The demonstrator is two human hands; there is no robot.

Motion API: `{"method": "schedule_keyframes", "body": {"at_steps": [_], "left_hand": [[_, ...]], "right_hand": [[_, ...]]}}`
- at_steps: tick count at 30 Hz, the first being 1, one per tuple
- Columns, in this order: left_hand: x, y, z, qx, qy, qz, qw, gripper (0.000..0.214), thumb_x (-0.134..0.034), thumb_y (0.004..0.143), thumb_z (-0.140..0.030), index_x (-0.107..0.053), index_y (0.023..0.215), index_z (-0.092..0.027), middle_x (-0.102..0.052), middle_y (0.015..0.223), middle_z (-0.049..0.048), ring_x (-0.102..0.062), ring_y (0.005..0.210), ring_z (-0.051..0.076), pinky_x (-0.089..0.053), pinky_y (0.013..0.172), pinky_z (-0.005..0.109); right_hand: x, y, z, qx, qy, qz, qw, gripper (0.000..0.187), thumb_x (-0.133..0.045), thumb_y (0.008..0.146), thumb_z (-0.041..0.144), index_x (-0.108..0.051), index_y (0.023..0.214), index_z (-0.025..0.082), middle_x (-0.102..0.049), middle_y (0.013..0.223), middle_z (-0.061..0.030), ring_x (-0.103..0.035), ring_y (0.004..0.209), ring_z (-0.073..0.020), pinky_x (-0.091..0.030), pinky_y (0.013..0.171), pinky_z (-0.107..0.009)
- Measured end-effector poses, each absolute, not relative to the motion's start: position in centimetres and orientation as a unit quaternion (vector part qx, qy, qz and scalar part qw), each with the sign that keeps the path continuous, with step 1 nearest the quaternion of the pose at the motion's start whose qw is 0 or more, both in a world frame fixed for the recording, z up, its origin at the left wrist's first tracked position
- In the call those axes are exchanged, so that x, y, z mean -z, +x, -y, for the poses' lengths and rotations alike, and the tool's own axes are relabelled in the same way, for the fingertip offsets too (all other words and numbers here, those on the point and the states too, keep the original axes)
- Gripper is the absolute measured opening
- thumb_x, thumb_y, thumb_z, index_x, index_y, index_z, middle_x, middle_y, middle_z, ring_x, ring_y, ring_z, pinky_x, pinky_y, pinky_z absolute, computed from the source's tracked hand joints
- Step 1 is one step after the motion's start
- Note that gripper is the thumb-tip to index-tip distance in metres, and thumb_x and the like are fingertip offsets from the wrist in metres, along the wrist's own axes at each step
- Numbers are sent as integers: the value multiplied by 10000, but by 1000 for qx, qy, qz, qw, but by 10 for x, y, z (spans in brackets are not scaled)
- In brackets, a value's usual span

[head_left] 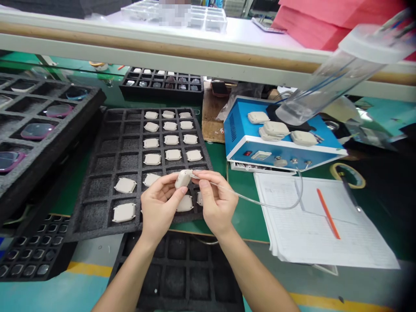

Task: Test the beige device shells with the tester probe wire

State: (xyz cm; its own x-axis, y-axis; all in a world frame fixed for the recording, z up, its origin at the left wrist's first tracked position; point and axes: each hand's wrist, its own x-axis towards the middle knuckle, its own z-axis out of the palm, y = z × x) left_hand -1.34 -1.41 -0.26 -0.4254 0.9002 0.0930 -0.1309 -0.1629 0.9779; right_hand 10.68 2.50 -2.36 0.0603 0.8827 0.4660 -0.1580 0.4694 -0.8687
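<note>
One beige watch-like case [183, 179] is tilted in the left hand [160, 206], pinched between thumb and fingers above the foam tray [97, 175], apparently so its edge faces the clear tube [274, 206]; the right hand [220, 200], fingers closed, pinches that tube near its tip, probably for control.

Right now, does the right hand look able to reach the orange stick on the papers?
Probably yes: nothing seems to lie over the orange stick, and the clear tube curves to its left. But the right hand seems to hold that tube and may need to release it first.
</note>
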Motion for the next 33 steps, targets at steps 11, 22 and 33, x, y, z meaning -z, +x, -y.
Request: {"method": "schedule_keyframes", "body": {"at_steps": [11,22,33], "left_hand": [[2,-15,12,-660,369,-537,374,312,-896,716,-245,-780,998,-175,-812,984,77,-788,913,215,-642,879,308],[2,-15,10,-665,373,-540,357,347,-919,682,-260,-774,986,-178,-813,932,60,-787,852,196,-644,823,278],[2,-16,10,-655,381,-551,348,366,-915,683,-308,-768,990,-175,-807,940,75,-786,855,225,-650,824,324]], "right_hand": [[25,107,-25,-410,-319,555,650,136,-622,987,255,-753,1023,260,-748,1057,-79,-737,1039,-236,-670,854,-407],[23,105,-30,-402,-311,560,655,135,-616,987,246,-747,1017,247,-748,1034,-77,-740,993,-215,-660,841,-375],[22,106,-29,-395,-321,565,650,135,-608,987,277,-737,1004,240,-749,1023,-80,-742,981,-215,-664,815,-361]]}}
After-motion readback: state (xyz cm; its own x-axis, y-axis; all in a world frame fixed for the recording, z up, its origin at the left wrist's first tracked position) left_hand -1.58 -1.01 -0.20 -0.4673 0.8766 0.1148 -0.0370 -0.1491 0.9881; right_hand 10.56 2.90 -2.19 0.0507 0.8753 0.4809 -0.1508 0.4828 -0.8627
